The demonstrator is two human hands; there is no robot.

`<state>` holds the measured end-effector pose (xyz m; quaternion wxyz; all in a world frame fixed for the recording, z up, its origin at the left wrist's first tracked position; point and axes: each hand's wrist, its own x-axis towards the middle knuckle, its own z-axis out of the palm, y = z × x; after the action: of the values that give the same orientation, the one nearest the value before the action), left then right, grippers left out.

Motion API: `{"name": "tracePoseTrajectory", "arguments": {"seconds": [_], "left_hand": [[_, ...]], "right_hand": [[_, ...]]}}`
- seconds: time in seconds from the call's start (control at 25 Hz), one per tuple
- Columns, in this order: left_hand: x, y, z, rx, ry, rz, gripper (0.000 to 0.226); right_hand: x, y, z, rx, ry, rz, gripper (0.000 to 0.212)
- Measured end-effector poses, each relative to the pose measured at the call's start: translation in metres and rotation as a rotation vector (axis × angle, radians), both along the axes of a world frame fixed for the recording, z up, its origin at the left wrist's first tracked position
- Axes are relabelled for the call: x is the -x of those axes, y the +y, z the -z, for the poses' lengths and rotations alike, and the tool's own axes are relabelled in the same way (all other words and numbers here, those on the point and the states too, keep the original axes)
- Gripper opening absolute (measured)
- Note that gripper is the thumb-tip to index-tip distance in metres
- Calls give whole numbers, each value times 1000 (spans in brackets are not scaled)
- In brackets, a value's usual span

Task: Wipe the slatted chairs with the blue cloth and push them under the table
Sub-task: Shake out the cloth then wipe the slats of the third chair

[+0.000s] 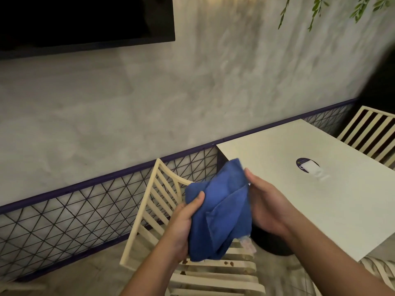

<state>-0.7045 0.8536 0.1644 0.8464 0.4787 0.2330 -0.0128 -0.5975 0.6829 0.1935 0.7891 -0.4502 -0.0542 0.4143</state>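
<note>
In the head view both hands hold the blue cloth up in the air between them, bunched and folded. The left hand grips the cloth's left side, its thumb pressed on the front of the fabric and its fingers hidden behind it. The right hand holds the cloth's right edge, thumb up near the top corner, with the rest of its fingers out of sight behind the folds. Directly below and beyond the hands stands a cream slatted chair, its backrest to the left of the left hand and its seat beneath the cloth, where a few brown spots mark the slats. To the right of the right hand lies the white tabletop, bearing a dark oval sticker. Beyond the tabletop's far side, well apart from the hands, stands a second slatted chair. Past the left hand a black wire lattice panel runs along the grey wall.
</note>
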Motion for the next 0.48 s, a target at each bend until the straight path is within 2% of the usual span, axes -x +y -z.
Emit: {"name": "tracePoseTrajectory", "arguments": {"seconds": [0.12,0.2,0.28,0.36,0.4,0.48], "left_hand": [[-5,6,-9,-323,23,57,36],[-5,13,-13,-466,27,91,29],[-1,20,-23,-577,-46,129,25],[1,26,-36,-616,-144,112,28],[1,27,-42,-595,-191,84,31],[1,27,-51,-521,-232,30,36]], "right_hand": [[14,-4,44,155,109,-203,46],[14,-8,64,206,25,-161,55],[9,-11,63,216,-151,-66,50],[3,-16,45,236,-402,24,50],[-1,-19,34,189,-468,81,55],[-8,-26,19,-13,-422,122,69]]}}
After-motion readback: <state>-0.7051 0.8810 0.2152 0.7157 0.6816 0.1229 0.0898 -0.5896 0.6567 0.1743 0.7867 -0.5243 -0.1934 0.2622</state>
